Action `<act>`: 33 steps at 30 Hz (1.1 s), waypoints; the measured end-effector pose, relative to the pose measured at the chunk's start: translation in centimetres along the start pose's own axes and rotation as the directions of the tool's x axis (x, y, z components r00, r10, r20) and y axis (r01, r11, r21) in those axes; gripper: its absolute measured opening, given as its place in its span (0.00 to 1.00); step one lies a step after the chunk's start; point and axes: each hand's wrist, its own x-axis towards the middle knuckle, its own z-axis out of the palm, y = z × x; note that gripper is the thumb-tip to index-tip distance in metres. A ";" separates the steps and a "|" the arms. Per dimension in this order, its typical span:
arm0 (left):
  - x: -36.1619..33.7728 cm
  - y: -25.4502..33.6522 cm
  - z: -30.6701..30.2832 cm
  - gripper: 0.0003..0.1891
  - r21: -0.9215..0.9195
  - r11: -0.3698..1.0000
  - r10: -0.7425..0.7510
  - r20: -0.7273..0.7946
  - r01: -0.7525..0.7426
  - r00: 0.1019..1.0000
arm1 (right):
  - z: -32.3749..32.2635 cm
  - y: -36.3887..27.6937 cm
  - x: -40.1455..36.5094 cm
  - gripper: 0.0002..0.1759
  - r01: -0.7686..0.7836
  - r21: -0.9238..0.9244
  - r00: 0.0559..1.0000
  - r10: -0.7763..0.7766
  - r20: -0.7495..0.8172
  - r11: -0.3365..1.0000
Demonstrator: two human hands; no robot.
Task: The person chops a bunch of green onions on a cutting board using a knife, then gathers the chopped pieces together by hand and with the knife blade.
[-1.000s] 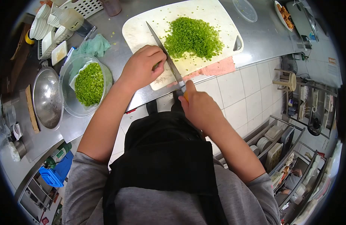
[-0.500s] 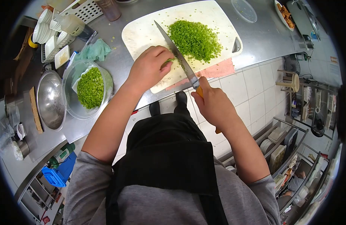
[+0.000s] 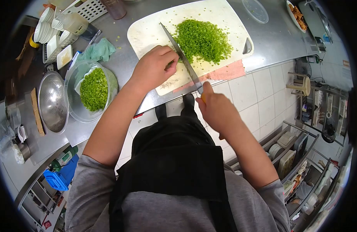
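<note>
My right hand (image 3: 221, 110) is wrapped round the yellowish handle of a long kitchen knife (image 3: 181, 55), whose blade lies diagonally over the white cutting board (image 3: 147, 33). Curled on the board just left of the blade is my left hand (image 3: 157, 65), fingertips tucked in and closed on green onions, mostly hidden now. To the right of the blade spreads a heap of finely chopped green onions (image 3: 203, 40), with loose bits scattered around it. A pinkish cloth (image 3: 229, 71) shows from under the board's near edge.
Left of the board stands a clear plastic tub (image 3: 71, 100) of chopped green onions (image 3: 93, 91), beside a metal colander (image 3: 53, 102). A green cloth (image 3: 99, 50), white dishes (image 3: 65, 57) and a sauce container (image 3: 76, 27) lie behind. A clear lid (image 3: 256, 11) and a plate of food (image 3: 296, 15) are at right.
The knife and right hand have shifted slightly down towards me. The green piece seen at my left fingertips is now hardly visible. The view has moved a little.
</note>
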 end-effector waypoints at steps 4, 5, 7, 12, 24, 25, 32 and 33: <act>0.0 -0.2 -0.3 0.09 -0.006 1.000 0.006 0.020 -0.006 1.000 | -3.5 -0.8 -2.8 0.16 -0.024 0.016 0.997 0.023 0.070 1.000; 0.1 -0.2 -0.3 0.09 -0.007 1.000 0.004 0.018 -0.003 1.000 | -3.6 -0.9 -3.7 0.16 -0.058 0.009 0.988 0.056 0.147 0.998; 0.1 -0.2 -0.2 0.09 -0.018 1.000 0.010 0.011 -0.010 1.000 | -0.6 -0.9 -2.7 0.16 -0.084 0.067 0.992 0.077 0.104 0.994; 0.0 -0.3 -0.4 0.09 -0.011 1.000 0.012 0.033 -0.012 0.999 | -2.4 -0.9 -1.3 0.18 0.000 0.039 1.000 -0.001 0.030 0.999; 0.1 -0.9 -0.6 0.09 -0.080 0.996 0.043 0.065 -0.037 0.997 | 0.5 -2.1 -2.1 0.20 -0.110 0.040 0.986 0.103 0.133 0.993; 0.2 -1.0 -0.6 0.09 -0.074 0.996 0.062 0.077 -0.056 0.995 | 0.8 -1.9 -1.5 0.20 -0.115 0.041 0.985 0.109 0.134 0.992; 0.1 -1.6 -0.5 0.08 -0.109 0.993 0.050 0.091 -0.040 0.995 | 0.1 -2.8 -2.6 0.17 -0.114 0.085 0.988 0.104 0.110 0.990; 0.1 -1.6 -0.6 0.08 -0.106 0.993 0.062 0.092 -0.052 0.994 | 1.0 -2.7 -2.2 0.17 -0.122 0.087 0.987 0.112 0.113 0.989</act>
